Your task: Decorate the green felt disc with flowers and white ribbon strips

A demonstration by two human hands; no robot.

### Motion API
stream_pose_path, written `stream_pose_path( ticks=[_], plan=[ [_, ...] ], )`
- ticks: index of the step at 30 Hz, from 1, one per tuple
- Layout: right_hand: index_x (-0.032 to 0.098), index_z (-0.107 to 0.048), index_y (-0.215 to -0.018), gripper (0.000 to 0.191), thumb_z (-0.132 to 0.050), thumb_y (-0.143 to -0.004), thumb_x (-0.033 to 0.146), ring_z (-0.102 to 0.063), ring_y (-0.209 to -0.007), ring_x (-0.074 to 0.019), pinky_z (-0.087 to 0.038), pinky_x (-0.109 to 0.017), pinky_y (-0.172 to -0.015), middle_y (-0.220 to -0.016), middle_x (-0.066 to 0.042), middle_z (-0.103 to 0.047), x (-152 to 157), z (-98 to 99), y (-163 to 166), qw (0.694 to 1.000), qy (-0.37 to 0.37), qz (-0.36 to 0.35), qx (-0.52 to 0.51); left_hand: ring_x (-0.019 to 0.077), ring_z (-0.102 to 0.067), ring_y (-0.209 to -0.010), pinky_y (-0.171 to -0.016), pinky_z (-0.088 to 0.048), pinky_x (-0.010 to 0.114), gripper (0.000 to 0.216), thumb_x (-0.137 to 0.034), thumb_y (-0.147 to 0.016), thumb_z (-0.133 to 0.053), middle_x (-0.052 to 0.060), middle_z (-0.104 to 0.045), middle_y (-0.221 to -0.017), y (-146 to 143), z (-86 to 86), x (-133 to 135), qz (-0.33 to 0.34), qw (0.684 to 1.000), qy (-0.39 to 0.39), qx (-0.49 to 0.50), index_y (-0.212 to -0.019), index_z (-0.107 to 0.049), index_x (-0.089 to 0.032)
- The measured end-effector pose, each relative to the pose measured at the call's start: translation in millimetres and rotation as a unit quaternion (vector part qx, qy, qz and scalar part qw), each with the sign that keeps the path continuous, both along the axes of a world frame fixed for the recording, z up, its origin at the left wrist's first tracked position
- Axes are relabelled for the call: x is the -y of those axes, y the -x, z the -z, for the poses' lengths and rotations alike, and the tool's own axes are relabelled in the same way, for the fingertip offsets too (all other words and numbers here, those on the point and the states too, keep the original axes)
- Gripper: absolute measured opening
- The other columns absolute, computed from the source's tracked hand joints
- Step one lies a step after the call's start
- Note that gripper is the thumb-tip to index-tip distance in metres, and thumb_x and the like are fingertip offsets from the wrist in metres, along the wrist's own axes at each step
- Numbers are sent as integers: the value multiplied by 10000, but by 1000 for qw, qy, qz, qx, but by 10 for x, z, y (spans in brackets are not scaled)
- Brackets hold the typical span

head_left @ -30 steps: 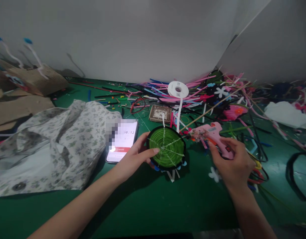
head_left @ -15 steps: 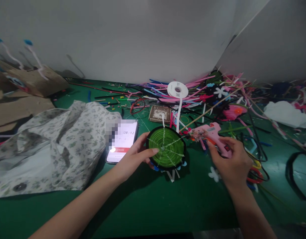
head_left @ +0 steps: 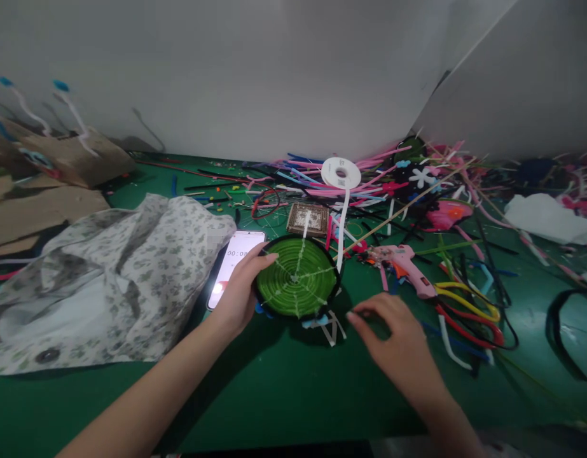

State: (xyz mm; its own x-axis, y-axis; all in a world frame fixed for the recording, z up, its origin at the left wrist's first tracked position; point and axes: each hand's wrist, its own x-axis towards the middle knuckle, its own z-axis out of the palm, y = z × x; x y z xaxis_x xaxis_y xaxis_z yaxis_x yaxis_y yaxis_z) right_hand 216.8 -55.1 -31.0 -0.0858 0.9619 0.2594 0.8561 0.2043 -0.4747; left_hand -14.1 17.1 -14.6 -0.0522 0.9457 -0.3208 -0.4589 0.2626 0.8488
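My left hand [head_left: 239, 292] grips the left rim of a round green coiled disc [head_left: 297, 277] with a black edge and thin white glue threads across it, lifted and tilted above the green table. My right hand [head_left: 393, 340] hovers empty just right of the disc, fingers loosely spread and pointing left. A pink glue gun [head_left: 405, 267] lies on the table beyond my right hand, apart from it. Small blue and white pieces [head_left: 327, 323] hang under the disc's near edge.
A phone [head_left: 233, 261] with a lit screen lies left of the disc, beside a floral cloth [head_left: 107, 280]. A white ribbon spool [head_left: 341, 172], a small woven square [head_left: 307, 218] and a heap of coloured pipe cleaners [head_left: 417, 184] fill the back right. Cardboard [head_left: 45, 178] sits far left.
My right hand let go of the pink glue gun and moved left toward the disc. My left hand shifted the disc leftward and raised it, partly covering the phone.
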Motion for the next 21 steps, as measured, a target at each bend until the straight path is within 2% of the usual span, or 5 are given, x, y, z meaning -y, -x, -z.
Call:
stream_pose_path(
  ticks=[3, 5, 8, 15, 21],
  plan=[
    [224, -562, -858, 50, -566, -853, 274, -537, -863, -215, -453, -351, -721, -870, -34, -578, 112, 56, 214, 993, 117, 6, -11, 214, -616, -1008, -772, -483, 239, 375, -312, -657, -739, 13, -695, -983, 16, 5, 0, -3, 1000, 13, -12, -1016, -668, -230],
    [222, -551, -827, 34, -536, -858, 224, -532, -871, -218, -447, -361, -733, -869, -31, -577, 133, 68, 251, 990, 141, 16, -9, 217, -629, -961, -747, -481, 244, 380, -329, -644, -746, 13, -701, -931, 21, 16, 9, 13, 1000, 8, -26, -1004, -676, -226],
    [226, -559, -802, 98, -511, -883, 255, -547, -854, -212, -444, -364, -754, -854, -24, -597, 129, 39, 204, 990, 137, 27, -28, 211, -637, -888, -715, -477, 246, 369, -347, -640, -745, 9, -701, -864, 20, 25, 26, 46, 998, -6, -52, -981, -684, -220],
    [228, -647, -816, 177, -565, -864, 377, -599, -743, -168, -486, -267, -640, -815, -25, -645, 92, -110, 26, 985, 68, 49, -153, 191, -619, -867, -743, -460, 246, 255, -353, -726, -687, -8, -680, -869, 33, 30, 45, 131, 986, -44, -96, -951, -669, -236],
    [214, -651, -801, 194, -601, -828, 399, -610, -725, -144, -518, -220, -644, -771, -14, -626, 38, -271, 6, 952, 144, 16, -268, 193, -615, -797, -699, -463, 259, 229, -347, -735, -664, -8, -669, -796, 37, 53, 49, 158, 977, -54, -134, -934, -680, -234]
  ],
)
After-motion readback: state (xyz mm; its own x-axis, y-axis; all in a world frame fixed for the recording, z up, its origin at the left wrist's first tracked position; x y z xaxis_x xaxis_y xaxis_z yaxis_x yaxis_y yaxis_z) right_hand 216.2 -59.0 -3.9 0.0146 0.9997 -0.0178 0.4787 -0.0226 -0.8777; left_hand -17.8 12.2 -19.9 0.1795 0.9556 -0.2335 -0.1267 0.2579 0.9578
